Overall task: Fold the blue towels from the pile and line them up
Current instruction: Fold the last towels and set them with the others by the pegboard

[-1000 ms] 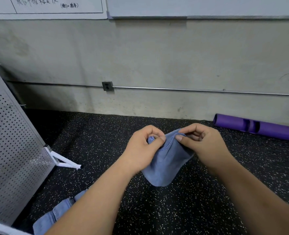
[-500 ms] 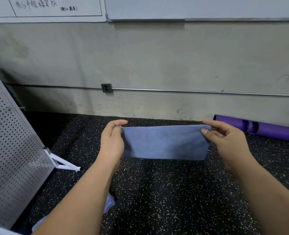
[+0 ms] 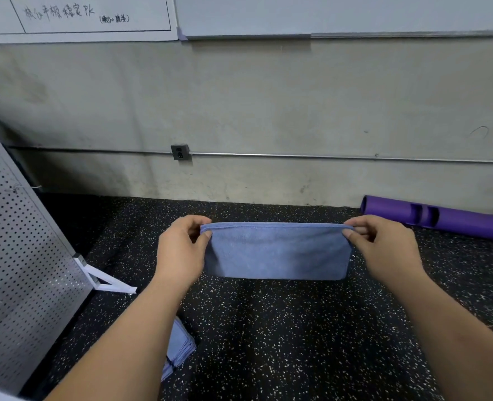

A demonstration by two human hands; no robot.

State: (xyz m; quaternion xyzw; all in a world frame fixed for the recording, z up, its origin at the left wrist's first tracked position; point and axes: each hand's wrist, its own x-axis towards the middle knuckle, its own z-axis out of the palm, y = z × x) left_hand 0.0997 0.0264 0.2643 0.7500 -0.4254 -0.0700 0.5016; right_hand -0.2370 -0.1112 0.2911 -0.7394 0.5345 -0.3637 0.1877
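Blue towel [image 3: 277, 251]: centre of frame, folded double, stretched level above the speckled floor [image 3: 282, 337]. Left hand [image 3: 181, 253] pinches its upper left corner; right hand [image 3: 384, 247] pinches its upper right corner. Stack of blue towels [image 3: 180, 347]: lower left, partly hidden by the left forearm. Purple roll [image 3: 442, 218]: right edge, beside the wall.

Whiteboard [image 3: 141, 7], top left: one handwritten line of Chinese characters, strokes too loose to read with confidence, ending in Latin "PK". Smaller bracketed note beside it: illegible.
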